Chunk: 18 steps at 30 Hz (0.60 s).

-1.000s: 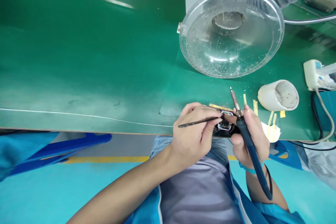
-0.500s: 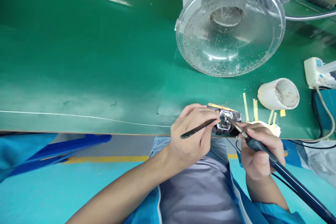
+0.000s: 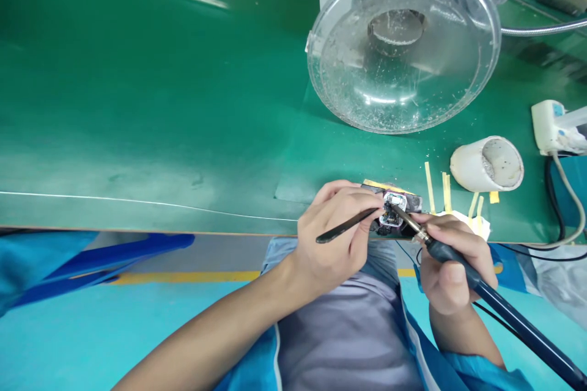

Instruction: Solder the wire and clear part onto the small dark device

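At the table's front edge lies a small electronic part (image 3: 393, 211) with a white rim, set in a dark block with yellow tape on it. My left hand (image 3: 337, 238) is closed on black tweezers (image 3: 342, 229), beside the part's left side. A thin white wire (image 3: 137, 200) runs along the table up to this hand. My right hand (image 3: 458, 263) grips a dark soldering iron (image 3: 495, 302) from the right. Its metal tip is over the middle of the part; whether it touches cannot be made out.
A clear round fume hood (image 3: 403, 98) with a grey hose stands over the green table (image 3: 160, 104). Right of it are a white cup (image 3: 474, 165), yellow tape strips (image 3: 446, 192) and a white power socket (image 3: 545, 125) with cables.
The iron and my right hand have shifted slightly left, and the tip sits a little further left on the part. My left hand has hardly moved.
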Available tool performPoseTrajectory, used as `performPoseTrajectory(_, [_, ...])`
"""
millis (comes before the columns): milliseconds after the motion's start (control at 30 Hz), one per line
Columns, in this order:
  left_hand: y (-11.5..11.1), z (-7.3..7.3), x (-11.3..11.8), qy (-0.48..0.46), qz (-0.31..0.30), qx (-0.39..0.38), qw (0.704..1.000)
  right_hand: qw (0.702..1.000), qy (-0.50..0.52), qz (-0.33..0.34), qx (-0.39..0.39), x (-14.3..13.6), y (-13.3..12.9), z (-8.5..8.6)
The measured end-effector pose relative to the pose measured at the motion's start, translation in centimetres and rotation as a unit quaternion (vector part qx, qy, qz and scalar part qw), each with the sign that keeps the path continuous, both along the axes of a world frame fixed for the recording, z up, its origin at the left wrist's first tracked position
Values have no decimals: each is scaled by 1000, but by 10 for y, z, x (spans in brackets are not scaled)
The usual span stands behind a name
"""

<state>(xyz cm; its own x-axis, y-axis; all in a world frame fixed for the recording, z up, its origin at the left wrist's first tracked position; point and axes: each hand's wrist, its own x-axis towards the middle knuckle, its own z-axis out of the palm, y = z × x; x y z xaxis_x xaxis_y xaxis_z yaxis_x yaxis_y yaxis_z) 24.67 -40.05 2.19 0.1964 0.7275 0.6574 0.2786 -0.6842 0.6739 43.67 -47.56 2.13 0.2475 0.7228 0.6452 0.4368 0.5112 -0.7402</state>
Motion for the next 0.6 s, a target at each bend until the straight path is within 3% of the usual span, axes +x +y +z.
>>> performPoseTrajectory(200, [0,0,-1,5,-1,-3,1000,995,43,-52,67,-7,11,-3])
performPoseTrajectory(600, [0,7,-2,0,2,-34,999,996,28,-66,58,-6,11,-5])
